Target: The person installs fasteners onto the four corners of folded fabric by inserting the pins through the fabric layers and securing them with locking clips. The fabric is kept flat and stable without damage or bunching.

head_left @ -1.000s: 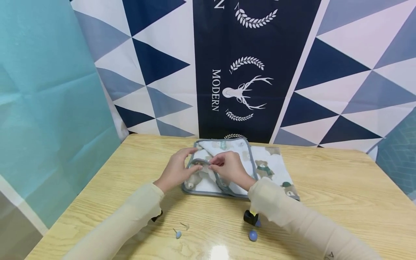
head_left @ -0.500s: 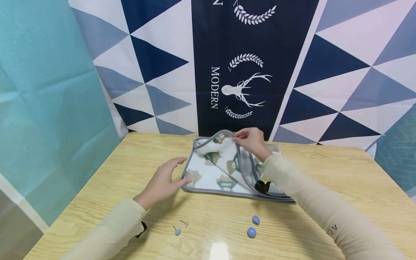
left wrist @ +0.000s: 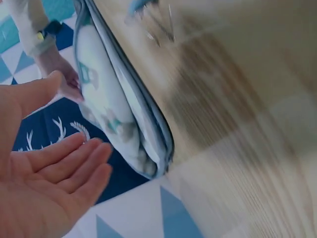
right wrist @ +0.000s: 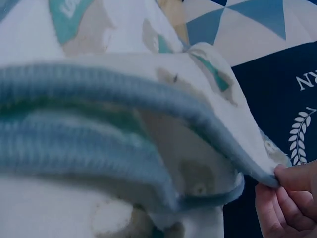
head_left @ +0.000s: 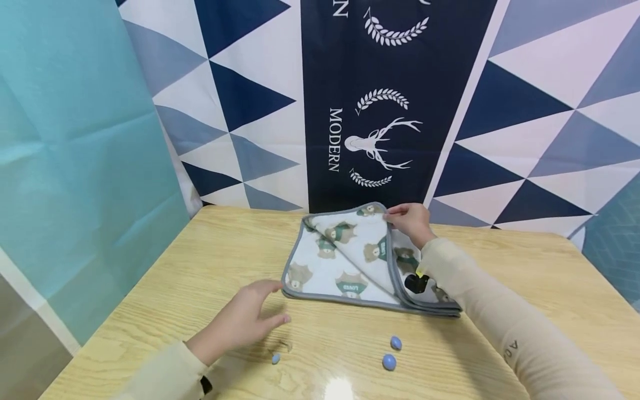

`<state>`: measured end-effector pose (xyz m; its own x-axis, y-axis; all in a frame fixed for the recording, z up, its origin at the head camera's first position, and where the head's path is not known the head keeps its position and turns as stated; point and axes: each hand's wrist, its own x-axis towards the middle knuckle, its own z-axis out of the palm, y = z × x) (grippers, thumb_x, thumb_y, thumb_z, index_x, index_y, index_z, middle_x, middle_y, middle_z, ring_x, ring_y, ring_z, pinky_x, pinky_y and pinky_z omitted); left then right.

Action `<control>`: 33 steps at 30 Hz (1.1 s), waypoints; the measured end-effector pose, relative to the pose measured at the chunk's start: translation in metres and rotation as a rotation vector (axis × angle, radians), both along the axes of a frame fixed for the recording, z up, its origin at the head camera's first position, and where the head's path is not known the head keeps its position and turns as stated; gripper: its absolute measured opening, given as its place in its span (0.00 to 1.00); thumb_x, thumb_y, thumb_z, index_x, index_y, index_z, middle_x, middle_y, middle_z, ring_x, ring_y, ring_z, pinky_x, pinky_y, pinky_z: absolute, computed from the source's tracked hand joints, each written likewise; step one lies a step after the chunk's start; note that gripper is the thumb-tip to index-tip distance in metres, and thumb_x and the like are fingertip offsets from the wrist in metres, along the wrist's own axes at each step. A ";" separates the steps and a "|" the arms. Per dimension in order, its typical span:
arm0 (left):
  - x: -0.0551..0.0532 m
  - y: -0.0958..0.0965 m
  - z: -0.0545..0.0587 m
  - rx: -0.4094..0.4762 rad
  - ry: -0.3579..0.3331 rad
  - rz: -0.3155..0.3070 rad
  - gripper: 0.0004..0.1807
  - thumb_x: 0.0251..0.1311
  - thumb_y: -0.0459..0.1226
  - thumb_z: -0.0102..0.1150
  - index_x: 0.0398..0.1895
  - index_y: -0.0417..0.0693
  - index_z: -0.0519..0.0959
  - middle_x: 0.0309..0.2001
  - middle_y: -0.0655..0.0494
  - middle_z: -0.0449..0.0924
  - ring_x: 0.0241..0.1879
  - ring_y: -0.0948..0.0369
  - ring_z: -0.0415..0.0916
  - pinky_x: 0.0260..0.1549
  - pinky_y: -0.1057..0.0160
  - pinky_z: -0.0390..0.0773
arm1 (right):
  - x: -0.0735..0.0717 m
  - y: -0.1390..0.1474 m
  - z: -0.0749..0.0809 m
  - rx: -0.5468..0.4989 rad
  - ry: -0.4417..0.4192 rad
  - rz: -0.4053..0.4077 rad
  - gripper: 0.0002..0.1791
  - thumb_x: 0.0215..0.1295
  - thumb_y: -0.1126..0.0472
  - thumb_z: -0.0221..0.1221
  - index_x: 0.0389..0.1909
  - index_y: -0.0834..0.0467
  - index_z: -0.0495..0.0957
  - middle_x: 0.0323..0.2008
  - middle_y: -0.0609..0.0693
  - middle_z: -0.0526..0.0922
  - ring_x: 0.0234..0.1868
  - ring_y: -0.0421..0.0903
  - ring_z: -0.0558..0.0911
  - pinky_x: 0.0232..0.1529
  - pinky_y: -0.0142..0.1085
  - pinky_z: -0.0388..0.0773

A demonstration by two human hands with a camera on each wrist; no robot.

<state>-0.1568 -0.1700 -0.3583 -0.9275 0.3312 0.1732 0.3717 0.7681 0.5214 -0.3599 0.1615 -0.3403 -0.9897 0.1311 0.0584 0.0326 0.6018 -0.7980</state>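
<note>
A white blanket (head_left: 320, 275) with brown bears and grey edging lies folded in layers at the back of the table. My right hand (head_left: 411, 222) pinches the far corner of its top layer, which is turned back toward the right. In the right wrist view, thumb and fingers (right wrist: 292, 181) grip the blue-grey edging (right wrist: 218, 131), and the layers gape below it. My left hand (head_left: 245, 314) is held with fingers loosely extended and nothing in it, its fingertips right by the blanket's near left corner. The left wrist view shows that palm (left wrist: 54, 188) beside the stacked edges.
Two small blue rounded objects (head_left: 389, 362) lie on the wooden table (head_left: 200, 261) in front of the blanket. Another little blue piece (head_left: 275, 359) sits near my left wrist, beside a thin curved bit (head_left: 286, 345). A patterned cloth wall (head_left: 370, 100) stands behind the table.
Both hands were at the blanket's left part. My right hand has carried the top layer's corner back and to the right. My left hand has let go and come toward the front left.
</note>
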 end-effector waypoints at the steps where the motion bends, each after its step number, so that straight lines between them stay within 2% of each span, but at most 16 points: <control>1: 0.003 0.001 0.000 -0.013 -0.016 -0.021 0.29 0.54 0.42 0.68 0.57 0.36 0.74 0.57 0.42 0.78 0.59 0.46 0.75 0.58 0.48 0.76 | 0.000 0.001 -0.001 0.005 -0.007 -0.004 0.15 0.58 0.59 0.65 0.43 0.64 0.83 0.20 0.40 0.84 0.21 0.33 0.83 0.25 0.22 0.74; 6: 0.021 0.004 -0.004 -0.084 -0.091 -0.103 0.27 0.52 0.42 0.70 0.51 0.34 0.76 0.52 0.41 0.80 0.53 0.47 0.78 0.51 0.50 0.79 | 0.003 0.005 -0.006 0.027 0.024 0.015 0.13 0.59 0.60 0.64 0.41 0.65 0.84 0.22 0.45 0.87 0.19 0.31 0.81 0.25 0.24 0.77; 11: 0.033 0.006 -0.013 -0.141 -0.097 -0.143 0.20 0.49 0.42 0.72 0.41 0.38 0.81 0.39 0.51 0.83 0.40 0.59 0.81 0.39 0.63 0.83 | 0.010 0.003 -0.008 0.079 0.075 0.028 0.11 0.60 0.60 0.63 0.39 0.63 0.85 0.24 0.50 0.88 0.18 0.30 0.80 0.23 0.23 0.75; 14: 0.035 0.005 -0.018 -0.153 -0.111 -0.149 0.15 0.47 0.41 0.73 0.32 0.41 0.81 0.30 0.58 0.81 0.29 0.69 0.74 0.27 0.72 0.77 | 0.016 -0.003 -0.007 0.119 0.122 0.064 0.10 0.59 0.60 0.64 0.37 0.62 0.86 0.27 0.53 0.89 0.20 0.34 0.81 0.23 0.24 0.73; 17: 0.035 0.006 -0.021 -0.139 -0.150 -0.151 0.11 0.46 0.39 0.74 0.25 0.45 0.79 0.23 0.63 0.75 0.22 0.74 0.63 0.20 0.75 0.69 | 0.024 -0.016 -0.008 0.167 0.198 0.131 0.08 0.58 0.61 0.65 0.35 0.62 0.86 0.29 0.56 0.88 0.24 0.38 0.82 0.24 0.26 0.74; 21: 0.035 0.007 -0.025 -0.116 -0.153 -0.160 0.12 0.44 0.34 0.74 0.20 0.48 0.76 0.19 0.66 0.68 0.19 0.75 0.59 0.18 0.76 0.66 | 0.037 -0.038 -0.013 0.219 0.274 0.270 0.06 0.57 0.63 0.66 0.32 0.62 0.86 0.29 0.57 0.88 0.28 0.44 0.84 0.28 0.29 0.78; 24: 0.035 0.006 -0.028 -0.110 -0.125 -0.165 0.12 0.44 0.31 0.73 0.19 0.48 0.75 0.19 0.66 0.69 0.20 0.76 0.60 0.19 0.76 0.67 | 0.049 -0.055 -0.015 0.244 0.267 0.409 0.06 0.56 0.64 0.66 0.33 0.63 0.85 0.29 0.56 0.87 0.29 0.44 0.84 0.31 0.30 0.80; 30: 0.033 0.004 -0.032 -0.112 -0.087 -0.188 0.11 0.45 0.27 0.70 0.18 0.47 0.78 0.20 0.65 0.73 0.22 0.77 0.62 0.20 0.77 0.69 | 0.073 -0.079 -0.021 0.398 0.234 0.819 0.12 0.53 0.62 0.69 0.37 0.64 0.83 0.30 0.54 0.87 0.30 0.41 0.84 0.33 0.26 0.80; 33: 0.033 0.003 -0.033 -0.115 -0.074 -0.195 0.10 0.46 0.25 0.69 0.18 0.47 0.79 0.21 0.64 0.75 0.23 0.77 0.63 0.21 0.77 0.69 | 0.084 -0.088 -0.023 0.489 0.250 0.964 0.16 0.51 0.60 0.71 0.39 0.64 0.83 0.32 0.54 0.86 0.32 0.43 0.83 0.35 0.27 0.80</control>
<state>-0.1243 -0.1670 -0.3909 -0.8527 0.5192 0.0576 0.4829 0.7413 0.4661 -0.2762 0.0731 -0.3634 -0.6180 -0.7790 0.1059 -0.7474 0.5404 -0.3866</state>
